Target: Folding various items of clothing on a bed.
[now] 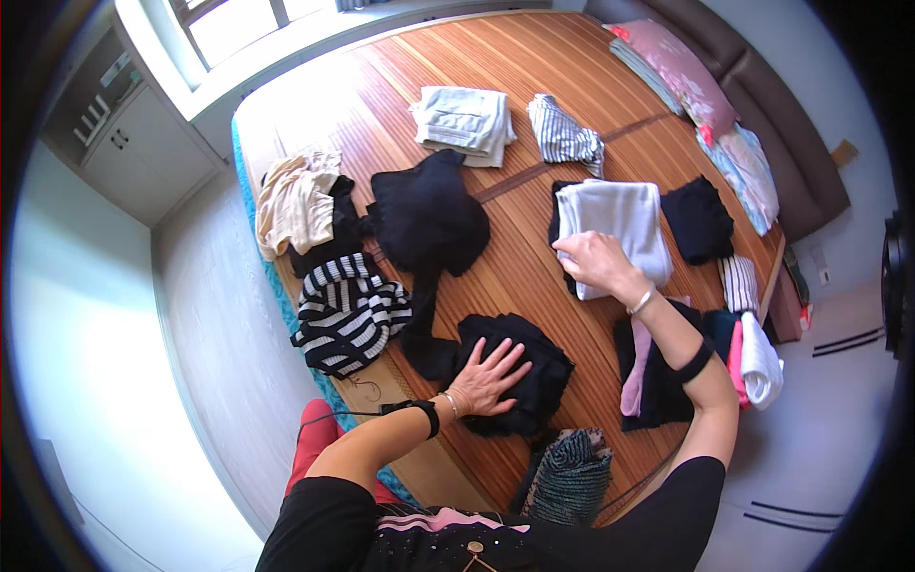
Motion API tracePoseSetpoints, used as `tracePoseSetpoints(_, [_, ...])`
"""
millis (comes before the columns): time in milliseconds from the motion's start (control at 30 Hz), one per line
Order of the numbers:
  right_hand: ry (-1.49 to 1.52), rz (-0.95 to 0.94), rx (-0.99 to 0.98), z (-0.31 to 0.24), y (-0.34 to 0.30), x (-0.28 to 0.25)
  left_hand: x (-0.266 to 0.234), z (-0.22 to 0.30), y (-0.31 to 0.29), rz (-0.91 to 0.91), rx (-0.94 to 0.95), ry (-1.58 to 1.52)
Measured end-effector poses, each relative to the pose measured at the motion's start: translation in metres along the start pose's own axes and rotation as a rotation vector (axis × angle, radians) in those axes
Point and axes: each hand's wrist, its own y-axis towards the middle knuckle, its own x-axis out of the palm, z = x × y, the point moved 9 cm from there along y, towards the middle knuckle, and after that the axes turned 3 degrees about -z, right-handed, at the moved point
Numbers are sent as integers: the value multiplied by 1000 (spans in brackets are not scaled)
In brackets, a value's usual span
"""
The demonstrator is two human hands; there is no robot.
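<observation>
My left hand (490, 377) lies flat on a black folded garment (534, 336) at the bed's near side, its fingers spread. My right hand (596, 261) is over a light grey folded garment (624, 214), fingers curled together at that garment's left edge. Whether cloth is pinched in them is hidden. Dark cloth shows under the grey garment's left side. Just right of it sits a black folded garment (699, 219). Left of my left hand, a rumpled black garment (429, 214) trails a sleeve (431, 348) toward the black folded one.
A black-and-white striped garment (348, 315) and a cream garment (297, 202) lie along the bed's left edge. Farther back are light grey pants (464, 122) and a striped garment (564, 133). A patterned knit (570, 477) is close to me. Pillows (672, 71) rest against the headboard (762, 105).
</observation>
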Motion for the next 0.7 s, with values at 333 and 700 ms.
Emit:
tracePoseSetpoints(333, [856,41,528,133,231,137,-1,4,2,103,14,-158])
tracePoseSetpoints(700, [1452,769,946,163,340,198,62,-4,10,103,69,-1463])
